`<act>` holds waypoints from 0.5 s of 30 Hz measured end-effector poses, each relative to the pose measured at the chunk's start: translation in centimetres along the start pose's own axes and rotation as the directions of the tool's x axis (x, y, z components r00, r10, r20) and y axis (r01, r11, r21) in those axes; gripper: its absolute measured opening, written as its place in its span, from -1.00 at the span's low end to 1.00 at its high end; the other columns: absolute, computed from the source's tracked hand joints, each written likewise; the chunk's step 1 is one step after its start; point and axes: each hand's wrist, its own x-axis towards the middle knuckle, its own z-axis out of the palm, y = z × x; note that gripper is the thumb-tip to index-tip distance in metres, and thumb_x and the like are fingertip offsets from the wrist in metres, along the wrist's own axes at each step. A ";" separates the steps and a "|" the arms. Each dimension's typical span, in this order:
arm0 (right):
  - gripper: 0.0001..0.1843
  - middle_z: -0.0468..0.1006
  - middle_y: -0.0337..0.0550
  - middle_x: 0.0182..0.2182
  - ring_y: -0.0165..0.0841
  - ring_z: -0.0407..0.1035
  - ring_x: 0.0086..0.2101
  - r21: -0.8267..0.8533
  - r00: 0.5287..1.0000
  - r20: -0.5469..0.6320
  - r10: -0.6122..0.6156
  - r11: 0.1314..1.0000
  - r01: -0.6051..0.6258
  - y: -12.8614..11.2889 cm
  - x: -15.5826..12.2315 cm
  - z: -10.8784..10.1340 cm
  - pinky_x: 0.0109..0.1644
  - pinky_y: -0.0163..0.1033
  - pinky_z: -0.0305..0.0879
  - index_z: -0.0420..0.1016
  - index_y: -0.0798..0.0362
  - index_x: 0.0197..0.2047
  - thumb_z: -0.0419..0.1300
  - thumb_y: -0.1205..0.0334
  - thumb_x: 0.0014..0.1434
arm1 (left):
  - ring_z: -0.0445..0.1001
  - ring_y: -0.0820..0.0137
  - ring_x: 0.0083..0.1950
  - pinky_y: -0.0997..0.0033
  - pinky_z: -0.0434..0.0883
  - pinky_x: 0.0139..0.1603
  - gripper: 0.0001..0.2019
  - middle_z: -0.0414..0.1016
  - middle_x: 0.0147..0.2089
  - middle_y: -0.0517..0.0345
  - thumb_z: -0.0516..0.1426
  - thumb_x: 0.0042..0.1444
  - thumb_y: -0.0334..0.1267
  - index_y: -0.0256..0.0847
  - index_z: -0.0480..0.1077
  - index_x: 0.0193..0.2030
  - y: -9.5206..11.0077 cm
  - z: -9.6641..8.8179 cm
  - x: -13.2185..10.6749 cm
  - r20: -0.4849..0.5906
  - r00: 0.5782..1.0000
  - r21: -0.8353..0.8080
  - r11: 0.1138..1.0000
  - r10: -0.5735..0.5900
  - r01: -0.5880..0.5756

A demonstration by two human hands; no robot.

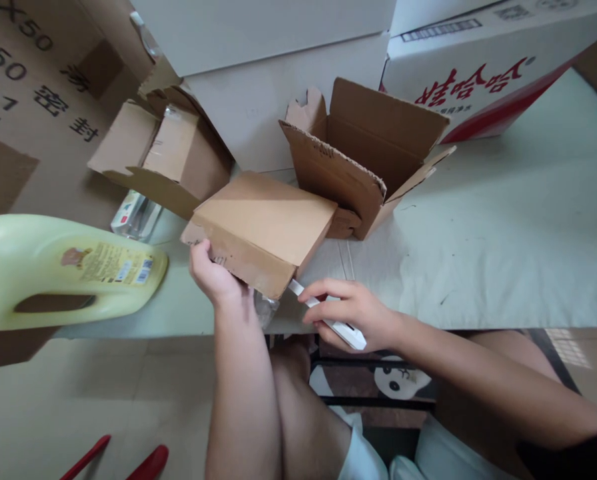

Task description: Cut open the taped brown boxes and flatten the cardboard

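A closed brown cardboard box [266, 217] is tilted at the front of the table, its taped edge facing me. My left hand [217, 272] grips its near left corner, the thumb on the flap edge. In my right hand [356, 310] is a white utility knife [349, 335]. Its front end meets the box's near right corner, and the tip is hidden there. Just behind the box stands an open cardboard box [338, 163] with raised flaps. Below the held box some clear plastic [266, 308] shows in part.
At the left another open carton [188, 150] leans near a small clear package [136, 215]. A large yellow jug [68, 273] lies at the table's left edge. White cartons [288, 87] line the back, one with red lettering [471, 83]. Pale green cloth [508, 247] covers the table.
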 end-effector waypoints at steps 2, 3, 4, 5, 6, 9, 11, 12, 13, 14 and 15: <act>-0.88 0.60 -0.03 -0.10 -0.41 0.54 -0.24 0.001 1.000 0.003 0.004 1.000 -0.004 0.0 0.0 -0.1 -0.19 -0.34 0.48 0.52 0.02 -0.22 0.16 0.37 0.23 | 0.45 0.37 -0.18 0.43 0.35 -0.16 -0.76 0.43 -0.27 0.13 0.14 -0.15 -0.23 -0.22 0.32 -0.28 0.0 0.3 -0.2 0.001 0.999 -0.015 0.999 0.045 -0.045; -0.88 0.60 -0.04 -0.09 -0.40 0.54 -0.24 0.001 1.000 0.004 0.010 1.000 -0.010 0.1 -0.1 -0.2 -0.19 -0.34 0.48 0.52 0.02 -0.21 0.16 0.36 0.23 | 0.46 0.35 -0.15 0.42 0.36 -0.13 -0.74 0.45 -0.26 0.13 0.15 -0.16 -0.23 -0.21 0.32 -0.27 0.0 0.4 -0.3 0.023 0.998 -0.010 0.999 0.053 -0.053; -0.88 0.60 -0.04 -0.09 -0.40 0.54 -0.23 0.002 1.000 0.004 0.017 1.000 -0.017 0.1 -0.1 -0.2 -0.20 -0.34 0.48 0.52 0.01 -0.21 0.16 0.36 0.23 | 0.48 0.32 -0.10 0.40 0.37 -0.07 -0.73 0.47 -0.23 0.11 0.15 -0.15 -0.22 -0.21 0.33 -0.24 0.0 0.5 -0.5 0.051 0.997 -0.005 0.998 0.062 -0.062; -0.88 0.60 -0.04 -0.08 -0.40 0.55 -0.24 0.003 1.000 0.005 0.024 1.000 -0.024 0.1 -0.1 -0.3 -0.21 -0.34 0.48 0.51 0.01 -0.21 0.16 0.36 0.23 | 0.49 0.29 -0.04 0.37 0.38 -0.01 -0.71 0.50 -0.18 0.09 0.15 -0.13 -0.21 -0.20 0.35 -0.21 0.0 0.6 -0.7 0.087 0.993 0.004 0.997 0.075 -0.076; -0.88 0.60 -0.04 -0.08 -0.40 0.55 -0.24 0.005 1.000 0.004 0.029 1.000 -0.029 0.1 -0.2 -0.4 -0.21 -0.33 0.48 0.51 0.01 -0.21 0.17 0.35 0.23 | 0.49 0.25 0.02 0.32 0.39 0.06 -0.71 0.53 -0.13 0.06 0.15 -0.11 -0.19 -0.19 0.36 -0.19 0.0 0.6 -0.8 0.121 0.988 0.012 0.996 0.092 -0.094; -0.89 0.60 -0.04 -0.08 -0.42 0.54 -0.26 0.018 0.999 0.001 0.033 0.999 -0.033 0.1 -0.2 -0.5 -0.23 -0.34 0.48 0.51 0.01 -0.21 0.16 0.36 0.24 | 0.47 0.14 0.18 0.20 0.38 0.20 -0.71 0.56 -0.03 0.02 0.16 -0.06 -0.11 -0.13 0.38 -0.18 -0.3 0.6 -1.2 0.175 0.978 0.009 0.993 0.111 -0.114; -0.87 0.60 -0.04 -0.09 -0.42 0.54 -0.26 0.028 0.999 0.001 0.034 0.999 -0.034 0.0 -0.2 -0.7 -0.22 -0.34 0.49 0.52 0.01 -0.22 0.15 0.37 0.24 | 0.45 0.12 0.22 0.18 0.37 0.25 -0.71 0.56 -0.01 0.02 0.19 -0.08 -0.09 -0.11 0.39 -0.20 -0.6 0.4 -1.2 0.179 0.980 0.002 0.996 0.085 -0.087; -0.87 0.60 -0.04 -0.09 -0.42 0.54 -0.26 0.037 0.999 -0.002 0.035 0.999 -0.035 -0.1 -0.2 -0.8 -0.21 -0.34 0.49 0.52 0.02 -0.22 0.15 0.37 0.25 | 0.45 0.12 0.23 0.17 0.36 0.26 -0.71 0.56 -0.01 0.03 0.20 -0.09 -0.09 -0.11 0.38 -0.20 -0.7 0.2 -1.1 0.180 0.981 0.010 0.997 0.075 -0.078; -0.87 0.60 -0.03 -0.10 -0.42 0.54 -0.26 0.049 0.999 -0.006 0.037 0.998 -0.037 -0.2 -0.1 -0.9 -0.20 -0.33 0.50 0.52 0.02 -0.22 0.15 0.36 0.25 | 0.45 0.13 0.23 0.18 0.36 0.28 -0.71 0.55 -0.01 0.04 0.21 -0.10 -0.12 -0.11 0.38 -0.20 -0.9 0.0 -0.9 0.184 0.980 0.032 0.996 0.073 -0.080; -0.88 0.60 -0.02 -0.11 -0.41 0.54 -0.26 0.064 0.999 -0.016 0.036 0.997 -0.035 -0.3 0.0 -1.1 -0.19 -0.32 0.50 0.52 0.03 -0.21 0.15 0.35 0.25 | 0.45 0.14 0.23 0.19 0.35 0.28 -0.71 0.55 0.00 0.06 0.21 -0.10 -0.13 -0.11 0.38 -0.20 -1.0 -0.2 -0.7 0.184 0.980 0.064 0.993 0.083 -0.096; -0.88 0.60 -0.01 -0.12 -0.39 0.54 -0.25 0.083 0.999 -0.030 0.037 0.996 -0.034 -0.4 0.1 -1.3 -0.17 -0.30 0.51 0.52 0.03 -0.20 0.15 0.33 0.26 | 0.44 0.17 0.25 0.21 0.34 0.29 -0.71 0.54 0.01 0.08 0.19 -0.09 -0.13 -0.10 0.38 -0.18 -1.1 -0.4 -0.4 0.203 0.976 0.120 0.987 0.081 -0.107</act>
